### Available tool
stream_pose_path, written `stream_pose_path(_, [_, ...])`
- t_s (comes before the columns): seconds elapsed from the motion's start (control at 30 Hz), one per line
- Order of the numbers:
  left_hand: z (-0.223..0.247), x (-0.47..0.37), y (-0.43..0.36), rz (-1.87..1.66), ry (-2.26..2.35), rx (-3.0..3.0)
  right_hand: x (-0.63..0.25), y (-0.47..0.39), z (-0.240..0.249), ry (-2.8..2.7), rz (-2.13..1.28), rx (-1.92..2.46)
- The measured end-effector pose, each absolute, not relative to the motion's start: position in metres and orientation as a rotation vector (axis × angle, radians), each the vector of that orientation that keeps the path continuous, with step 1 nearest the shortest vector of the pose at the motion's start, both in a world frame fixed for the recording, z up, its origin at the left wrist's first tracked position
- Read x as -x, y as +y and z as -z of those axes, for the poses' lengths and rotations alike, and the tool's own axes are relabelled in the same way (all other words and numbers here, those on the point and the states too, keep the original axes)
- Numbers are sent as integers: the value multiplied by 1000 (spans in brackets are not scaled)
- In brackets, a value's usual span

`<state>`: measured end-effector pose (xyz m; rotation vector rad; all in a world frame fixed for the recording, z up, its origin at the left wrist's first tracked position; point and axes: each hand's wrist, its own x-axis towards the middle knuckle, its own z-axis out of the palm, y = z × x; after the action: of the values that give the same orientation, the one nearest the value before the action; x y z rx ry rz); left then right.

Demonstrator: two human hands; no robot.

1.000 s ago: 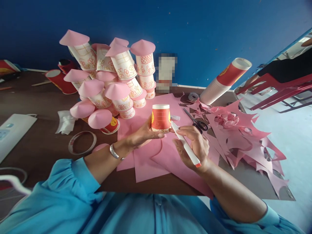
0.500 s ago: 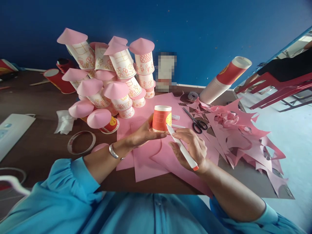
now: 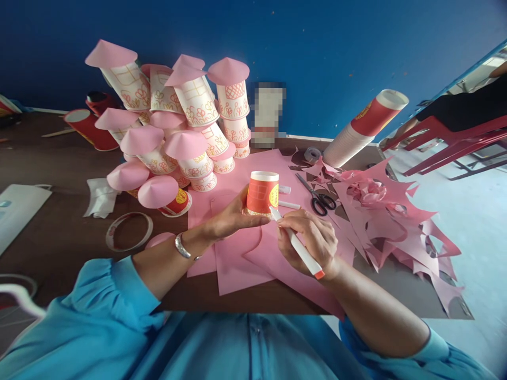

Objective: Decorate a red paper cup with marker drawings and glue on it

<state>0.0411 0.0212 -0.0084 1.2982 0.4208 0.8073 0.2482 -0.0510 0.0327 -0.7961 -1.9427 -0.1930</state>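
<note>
My left hand [image 3: 233, 215] is closed round the left side and base of a red paper cup [image 3: 261, 192] with a white band along its top and a yellow print on its right side. Faint window lines show on the cup's red face. In my right hand [image 3: 311, 237] is a white marker [image 3: 301, 250] with an orange-red end. Its tip is at the cup's lower right edge; whether it touches, I cannot tell. Pink paper sheets [image 3: 237, 269] lie beneath both hands. Just behind the cup rest a marker cap [image 3: 284, 189] and a white stick-like piece [image 3: 289, 205].
Cup towers with pink cone roofs [image 3: 186, 145] stand at the back left. Scissors [image 3: 322, 203], pink paper scraps [image 3: 396, 221] and a tall stack of cups [image 3: 360, 132] are to the right. A tape roll [image 3: 129, 232] lies left. Someone sits on a red stool [image 3: 447, 137] at far right.
The marker's tip has shifted slightly down along the cup's right side, and my right fingers have drawn closer round the marker. My left hand still holds the cup. The view has shifted slightly.
</note>
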Motion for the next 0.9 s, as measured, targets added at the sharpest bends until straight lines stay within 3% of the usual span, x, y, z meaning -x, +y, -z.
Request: stream_pose_path(0.9, [7,-41,20,-808,495,-1307,-248,-51,-34,-1976,214,784])
